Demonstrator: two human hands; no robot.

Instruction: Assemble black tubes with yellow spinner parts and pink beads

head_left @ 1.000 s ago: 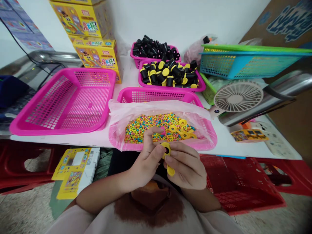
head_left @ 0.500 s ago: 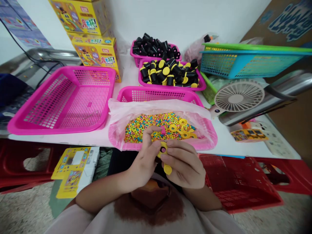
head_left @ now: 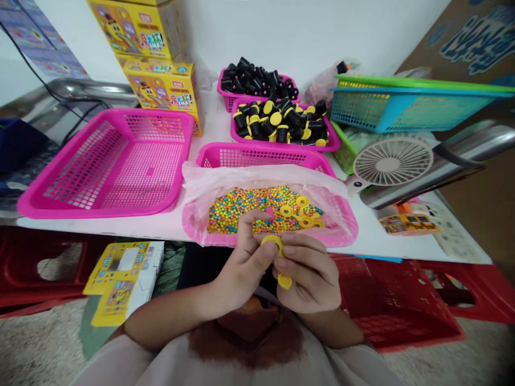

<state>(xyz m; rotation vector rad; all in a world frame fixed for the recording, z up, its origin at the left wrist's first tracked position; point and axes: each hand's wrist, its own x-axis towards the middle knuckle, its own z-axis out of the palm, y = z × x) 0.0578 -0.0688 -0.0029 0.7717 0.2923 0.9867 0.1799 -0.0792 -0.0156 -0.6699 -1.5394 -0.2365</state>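
Observation:
My right hand (head_left: pixel 311 273) is closed around a yellow ring-shaped cap (head_left: pixel 277 239) whose small round flap (head_left: pixel 285 281) hangs down below. The thumb of my left hand (head_left: pixel 243 265) presses on the ring and covers its hole. Its index finger is bent and points up over the beads. Whatever sits beneath the cap is hidden by my fingers. Just beyond my hands is a pink basket (head_left: pixel 350 228) lined with a clear plastic bag (head_left: pixel 225 170). Small multicoloured balls (head_left: pixel 237 206) fill it, with several loose yellow caps (head_left: pixel 303 201) and a pink piece (head_left: pixel 269 213) on top.
An open pink basket (head_left: pixel 177 201) stands at left beside stacked yellow boxes (head_left: pixel 163 88). Behind are baskets of yellow-capped black cups (head_left: pixel 281 131) and black cups (head_left: pixel 253 78). A small fan (head_left: pixel 392 161), a metal tube (head_left: pixel 454 166) and a blue basket (head_left: pixel 382 110) occupy the right.
My left thumb has moved onto the yellow ring, covering the dark hole with a pink centre that showed before. The hanging flap has shifted slightly right. The view has moved a little.

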